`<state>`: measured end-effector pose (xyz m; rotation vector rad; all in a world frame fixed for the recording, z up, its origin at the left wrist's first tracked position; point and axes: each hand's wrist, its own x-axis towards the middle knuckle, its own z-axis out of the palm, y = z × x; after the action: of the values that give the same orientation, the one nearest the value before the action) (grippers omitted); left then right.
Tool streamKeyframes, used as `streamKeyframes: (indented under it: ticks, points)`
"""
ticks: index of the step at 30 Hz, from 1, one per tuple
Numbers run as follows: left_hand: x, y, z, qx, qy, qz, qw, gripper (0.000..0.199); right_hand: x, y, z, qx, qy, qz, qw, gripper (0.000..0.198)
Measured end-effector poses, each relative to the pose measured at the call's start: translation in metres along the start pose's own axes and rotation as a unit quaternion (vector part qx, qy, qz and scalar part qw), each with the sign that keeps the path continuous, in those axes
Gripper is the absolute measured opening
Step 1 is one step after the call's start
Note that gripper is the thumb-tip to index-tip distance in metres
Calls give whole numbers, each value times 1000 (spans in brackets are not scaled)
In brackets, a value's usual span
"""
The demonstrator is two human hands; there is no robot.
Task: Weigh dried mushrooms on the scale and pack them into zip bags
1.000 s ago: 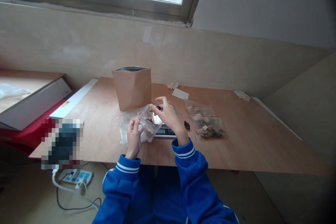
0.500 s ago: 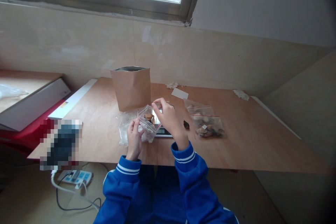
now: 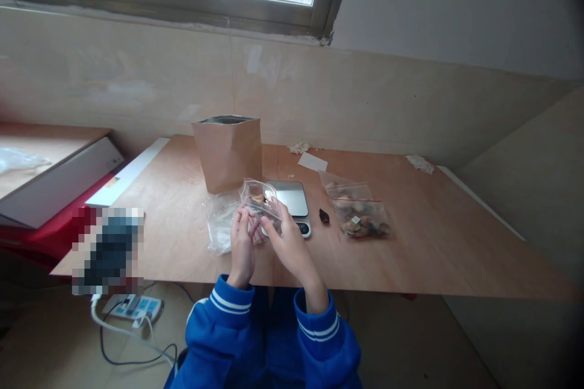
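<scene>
Both hands hold a clear zip bag (image 3: 261, 189) with a red seal line and brownish dried pieces inside. My left hand (image 3: 241, 243) grips its left side with closed fingers. At its right edge, my right hand (image 3: 289, 243) pinches the plastic between thumb and fingers. Right behind the bag sits a small kitchen scale (image 3: 292, 197) with a bare metal plate and a dark display, partly covered by my right hand. A dark dried piece (image 3: 323, 216) lies on the table beside the scale. Under and left of my left hand are empty-looking clear plastic bags (image 3: 221, 225).
An open brown paper pouch (image 3: 230, 155) stands behind the bags. To the right lie filled zip bags (image 3: 360, 216) of dried pieces. A white card (image 3: 312, 161) and crumpled tissues (image 3: 420, 163) are near the wall. A blurred dark device (image 3: 109, 249) lies at the left table edge, above a power strip (image 3: 134, 307).
My right hand has come down from above the scale onto the zip bag's right side. The bag has turned, and the scale's plate now shows.
</scene>
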<state>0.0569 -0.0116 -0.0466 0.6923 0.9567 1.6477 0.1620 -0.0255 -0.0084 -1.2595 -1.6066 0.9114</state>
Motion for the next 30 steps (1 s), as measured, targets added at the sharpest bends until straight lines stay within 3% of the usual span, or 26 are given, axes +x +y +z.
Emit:
streamKeyframes:
  ticks: [3, 6, 8, 12, 15, 17, 24, 27, 30]
  points:
    - [-4, 0, -3, 79, -1, 61, 995, 28, 3, 0, -7, 23, 37, -34, 998, 40]
    - [1, 2, -11, 142, 67, 106, 982, 22, -1, 5, -23, 52, 57, -39, 996, 38]
    - [7, 2, -17, 165, 90, 106, 976, 29, -6, 10, -33, 70, 81, -28, 994, 38]
    - [17, 0, -23, 165, -11, 48, 985, 38, -11, 19, -44, 92, 114, -7, 989, 44]
    - [16, -1, -21, 144, -106, 22, 984, 40, -10, 20, -51, 51, 72, -1, 996, 51]
    - [12, -2, -18, 152, -133, 22, 979, 41, -8, 17, -59, -7, 39, -6, 999, 51]
    - [11, -5, -16, 172, -49, 64, 982, 47, -6, 17, -84, -200, 82, -57, 975, 42]
    - [12, -3, -8, 190, -3, 98, 977, 46, -5, 17, -76, -229, 78, -85, 967, 41]
    - [9, 1, 3, 266, -20, 154, 952, 43, -3, 11, -60, -278, 94, -130, 947, 50]
